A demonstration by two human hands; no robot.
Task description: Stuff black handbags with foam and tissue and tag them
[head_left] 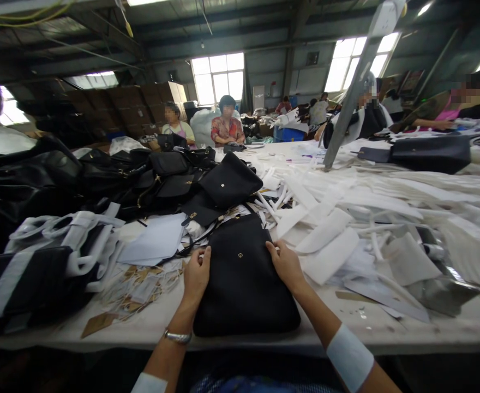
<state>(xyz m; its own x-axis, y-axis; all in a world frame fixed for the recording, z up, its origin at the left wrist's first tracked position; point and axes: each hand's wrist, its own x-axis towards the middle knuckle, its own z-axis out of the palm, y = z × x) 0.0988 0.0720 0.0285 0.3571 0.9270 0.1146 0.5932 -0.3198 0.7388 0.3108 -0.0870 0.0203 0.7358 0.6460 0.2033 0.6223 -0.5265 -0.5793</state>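
A black handbag [246,295] with a small gold-coloured stud lies flat near the table's front edge. My left hand [196,274] is at its left edge, fingers curled and thumb along the side. Along the upper right edge, my right hand [284,263] pinches the bag between thumb and fingers. Just beyond it, a black flap piece [234,183] with a similar stud rests on other black bags. White sheets of paper [154,238] and a heap of stringed tags [144,289] lie to the left of my left hand.
Black bags [39,174] are piled at the back left. White padding strips [325,234] cover the right side of the table [325,333]. White wrapped rolls [80,240] stand at left. A slanted metal post [348,103] rises at right. Several people sit across the table.
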